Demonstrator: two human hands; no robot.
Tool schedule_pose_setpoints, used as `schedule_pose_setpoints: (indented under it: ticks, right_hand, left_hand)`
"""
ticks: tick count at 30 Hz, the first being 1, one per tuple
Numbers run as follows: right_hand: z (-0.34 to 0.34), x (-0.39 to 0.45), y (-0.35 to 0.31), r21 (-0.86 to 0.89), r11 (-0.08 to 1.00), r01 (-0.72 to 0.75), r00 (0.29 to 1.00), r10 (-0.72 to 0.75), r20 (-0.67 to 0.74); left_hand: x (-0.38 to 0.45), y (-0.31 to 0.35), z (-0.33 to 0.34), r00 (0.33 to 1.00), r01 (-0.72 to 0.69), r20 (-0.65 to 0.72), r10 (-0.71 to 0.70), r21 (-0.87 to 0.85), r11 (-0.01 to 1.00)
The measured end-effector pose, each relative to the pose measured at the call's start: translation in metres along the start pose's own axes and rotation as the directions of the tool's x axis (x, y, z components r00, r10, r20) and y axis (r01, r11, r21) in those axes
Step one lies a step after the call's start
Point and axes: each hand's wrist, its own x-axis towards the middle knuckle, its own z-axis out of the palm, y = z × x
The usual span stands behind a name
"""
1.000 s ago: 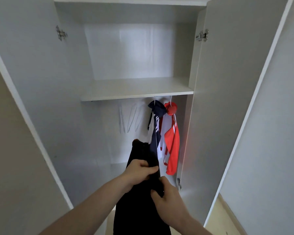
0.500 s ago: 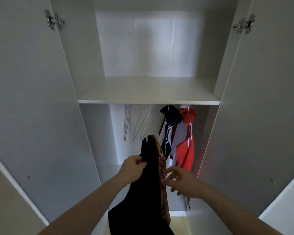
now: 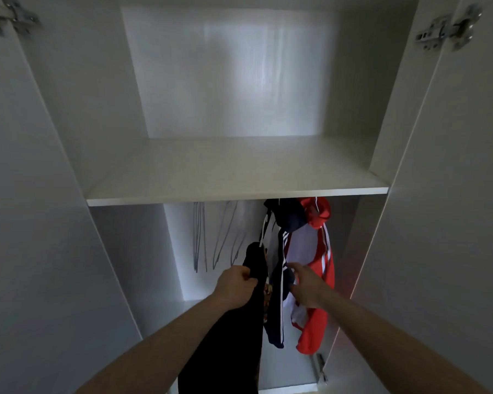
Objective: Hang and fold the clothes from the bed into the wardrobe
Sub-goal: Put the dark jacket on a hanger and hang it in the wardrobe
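- Two garments already hang at the right end of the lower compartment: a navy jacket [image 3: 278, 282] with white stripes and, just beside it, a red and white jacket [image 3: 315, 280].
- My left hand [image 3: 235, 285] grips the black garment [image 3: 234, 336] near its top, fingers curled round the cloth. It droops below my forearm, inside the wardrobe opening and under the shelf [image 3: 236, 191].
- My right hand [image 3: 303, 284] has relaxed, spread fingers and holds nothing. It reaches toward the navy jacket and seems to touch it.
- Spare wire hangers [image 3: 214, 237] dangle to the left of the hung clothes, apart from both hands.
- I cannot see the rail; the shelf edge hides it, and I can't be sure the small tip at the top of the black garment is a hook.
- Risk: aiming blind under the shelf, I may miss the rail and let the garment drop to the wardrobe floor.
- Risk: my one-handed grip bunches the cloth, so the garment could slide off its hanger, if it is on one.
- Risk: my right hand nudging the navy jacket could knock it loose or tangle sleeves with the black garment.
- Risk: crowding the right end could snag on the neighbouring hangers.
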Motion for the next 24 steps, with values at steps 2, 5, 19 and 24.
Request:
schedule_pose_setpoints:
  ticks: [2,5,19,24]
  right_hand:
    - [0.003,0.022,0.001,-0.014,0.999,-0.033,0.999,0.033,0.001]
    - [0.009,0.047,0.004,-0.056,0.994,-0.092,0.995,0.093,0.023]
    - [-0.003,0.125,0.028,-0.253,0.965,-0.076,0.990,0.104,0.098]
    - [-0.008,0.147,0.044,-0.373,0.926,-0.059,0.985,0.115,0.128]
  left_hand:
    - [0.018,-0.001,0.001,1.000,-0.016,0.015,0.016,0.002,1.000]
    - [0.036,-0.002,0.005,1.000,-0.012,0.024,0.012,0.003,1.000]
    - [0.109,0.013,0.017,0.999,0.033,-0.028,-0.039,-0.188,0.982]
    - [0.132,0.025,0.034,0.996,0.024,-0.078,-0.041,-0.201,0.979]
